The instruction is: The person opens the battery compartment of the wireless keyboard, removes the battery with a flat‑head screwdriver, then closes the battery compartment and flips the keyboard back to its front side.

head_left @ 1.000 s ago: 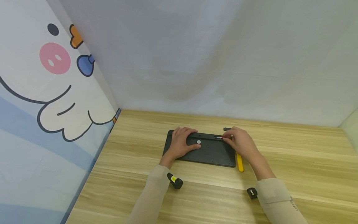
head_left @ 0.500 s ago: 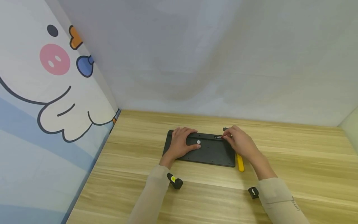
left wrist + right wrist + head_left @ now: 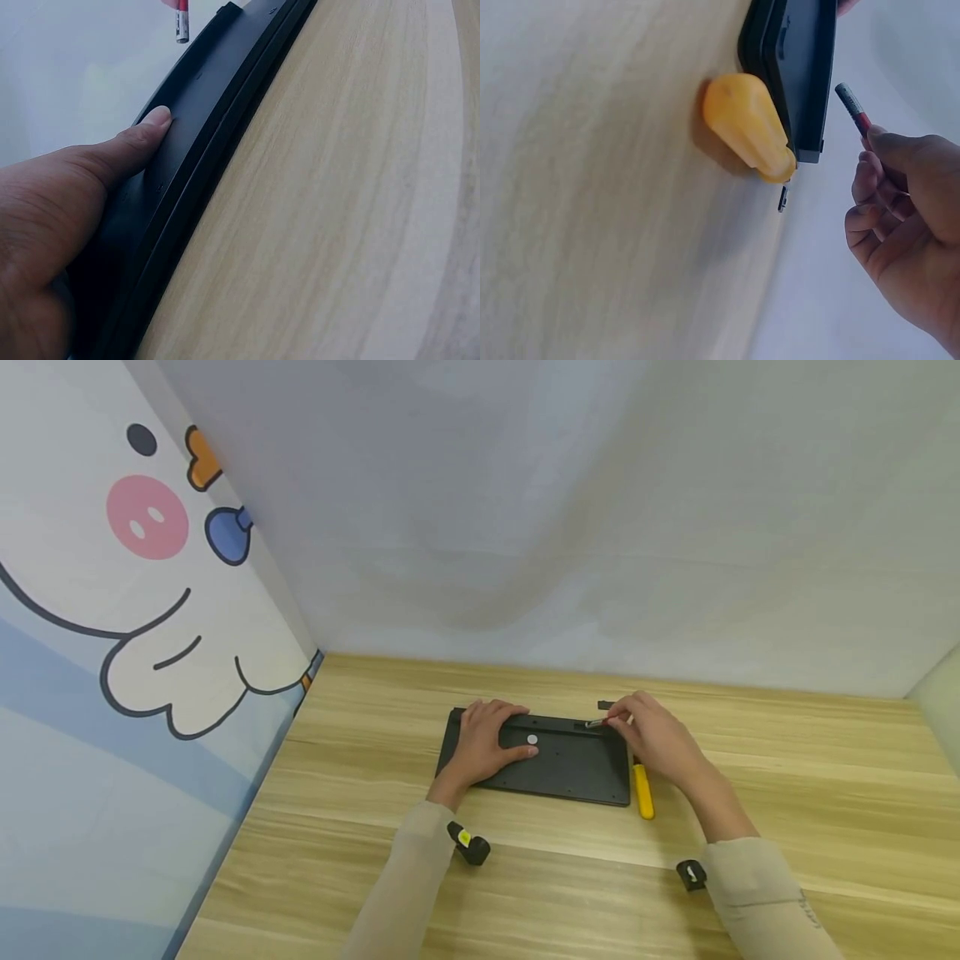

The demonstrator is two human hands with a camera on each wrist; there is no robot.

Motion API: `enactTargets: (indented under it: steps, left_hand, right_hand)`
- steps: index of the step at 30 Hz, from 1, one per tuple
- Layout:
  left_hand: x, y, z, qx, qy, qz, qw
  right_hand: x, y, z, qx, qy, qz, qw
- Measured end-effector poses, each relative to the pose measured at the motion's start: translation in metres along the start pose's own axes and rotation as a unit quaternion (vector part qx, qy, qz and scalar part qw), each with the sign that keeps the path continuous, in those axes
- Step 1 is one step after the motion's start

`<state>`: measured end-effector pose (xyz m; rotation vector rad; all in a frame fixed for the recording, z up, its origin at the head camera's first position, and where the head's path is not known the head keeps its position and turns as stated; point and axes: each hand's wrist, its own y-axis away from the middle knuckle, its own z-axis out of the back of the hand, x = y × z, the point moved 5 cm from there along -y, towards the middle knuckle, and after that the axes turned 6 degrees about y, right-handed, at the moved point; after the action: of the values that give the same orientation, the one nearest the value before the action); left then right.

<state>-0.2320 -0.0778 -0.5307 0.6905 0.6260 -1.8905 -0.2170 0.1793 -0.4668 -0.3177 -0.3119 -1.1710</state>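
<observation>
A black keyboard [image 3: 562, 768] lies with its underside up on the table. My left hand [image 3: 483, 743] rests spread on its left part, the thumb stretched across the underside beside a round white sticker [image 3: 532, 740]. Between thumb and fingertips my right hand [image 3: 660, 739] pinches a red and silver battery [image 3: 853, 106] by its red end. Its silver end points left, over the battery compartment [image 3: 580, 726] near the keyboard's far edge. In the right wrist view the battery is tilted and stands apart from the keyboard.
A screwdriver with a yellow handle [image 3: 643, 792] lies along the keyboard's right side. Behind the right hand is a small flat black piece [image 3: 605, 705]. A white wall stands at the table's back, and a cartoon-printed panel [image 3: 150, 652] on the left.
My right hand has moved slightly right with the battery, drawing it up from the compartment, where it lay lower before. The left hand and the keyboard have stayed in place.
</observation>
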Motion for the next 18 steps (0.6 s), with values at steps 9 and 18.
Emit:
enactTargets:
  steps: [9,18]
  left_hand:
    - [0.001,-0.001,0.0,0.004,-0.002,0.01,0.9999]
    - [0.0,-0.002,-0.001,-0.001,0.0,0.007,1.0]
  right_hand:
    - [-0.009,0.0,0.01,-0.009,-0.007,-0.002,0.9999]
    - [-0.025,0.0,0.017,-0.011,-0.013,-0.019,0.9997]
